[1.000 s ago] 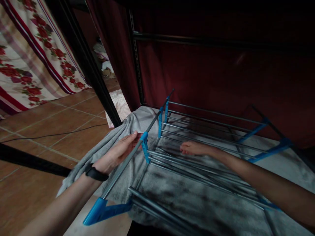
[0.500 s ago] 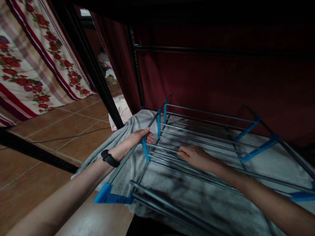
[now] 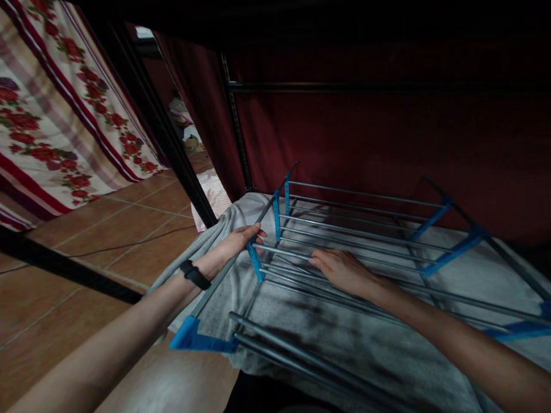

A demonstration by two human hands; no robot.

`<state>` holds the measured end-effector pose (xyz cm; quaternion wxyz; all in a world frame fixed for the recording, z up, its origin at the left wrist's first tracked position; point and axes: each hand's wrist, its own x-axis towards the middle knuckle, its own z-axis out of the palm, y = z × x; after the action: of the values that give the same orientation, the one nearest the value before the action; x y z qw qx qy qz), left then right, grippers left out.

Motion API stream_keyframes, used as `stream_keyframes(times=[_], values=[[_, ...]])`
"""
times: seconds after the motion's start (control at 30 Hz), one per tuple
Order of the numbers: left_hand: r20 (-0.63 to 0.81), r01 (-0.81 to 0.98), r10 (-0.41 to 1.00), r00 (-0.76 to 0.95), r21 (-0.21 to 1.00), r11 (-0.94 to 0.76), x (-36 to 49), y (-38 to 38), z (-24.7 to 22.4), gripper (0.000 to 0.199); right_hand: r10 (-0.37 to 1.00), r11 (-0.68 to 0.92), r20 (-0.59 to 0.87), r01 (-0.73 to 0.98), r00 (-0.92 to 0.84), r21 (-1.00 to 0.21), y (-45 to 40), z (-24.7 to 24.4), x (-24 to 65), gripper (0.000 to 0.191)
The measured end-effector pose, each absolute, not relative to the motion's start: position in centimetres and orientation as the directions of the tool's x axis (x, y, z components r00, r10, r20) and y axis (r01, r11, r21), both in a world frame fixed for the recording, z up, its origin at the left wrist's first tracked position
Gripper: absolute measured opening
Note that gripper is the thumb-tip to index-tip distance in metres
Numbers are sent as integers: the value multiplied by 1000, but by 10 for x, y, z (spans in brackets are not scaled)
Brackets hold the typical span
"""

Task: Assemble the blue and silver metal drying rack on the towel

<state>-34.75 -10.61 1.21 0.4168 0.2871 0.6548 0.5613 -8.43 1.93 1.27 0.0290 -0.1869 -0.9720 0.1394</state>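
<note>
A metal rack with grey tubes and blue plastic joints, like a shoe rack (image 3: 344, 226), lies on a grey blanket (image 3: 297, 338). My left hand (image 3: 243, 240), with a black band on the wrist, is wrapped round the rack's left side tube beside a blue joint (image 3: 255, 263). My right hand (image 3: 338, 267) is closed over a cross tube near the middle of the rack; its fingertips are partly hidden. Close to me, several loose-looking tubes (image 3: 293, 355) run from a blue corner piece (image 3: 202, 338).
A black metal frame post (image 3: 172, 143) rises at the left, with a dark red curtain (image 3: 365, 137) behind the rack. A floral cloth (image 3: 64, 115) hangs at far left. A thin cable (image 3: 142, 238) crosses the tiled floor (image 3: 124, 223).
The view has shifted slightly. Both hands keep their places on the rack, with only a very small movement of the right hand.
</note>
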Motion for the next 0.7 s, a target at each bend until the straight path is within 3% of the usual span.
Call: stream_keyframes(times=[0.37, 0.7], values=[[-224, -52, 855, -468, 973, 227, -349, -106, 7, 51, 366, 905, 9, 353, -931, -237, 21, 13, -84, 30], [-195, 83, 862, -467, 961, 263, -349, -102, 6, 53, 351, 918, 18, 340, -936, -202, 19, 15, -83, 30]])
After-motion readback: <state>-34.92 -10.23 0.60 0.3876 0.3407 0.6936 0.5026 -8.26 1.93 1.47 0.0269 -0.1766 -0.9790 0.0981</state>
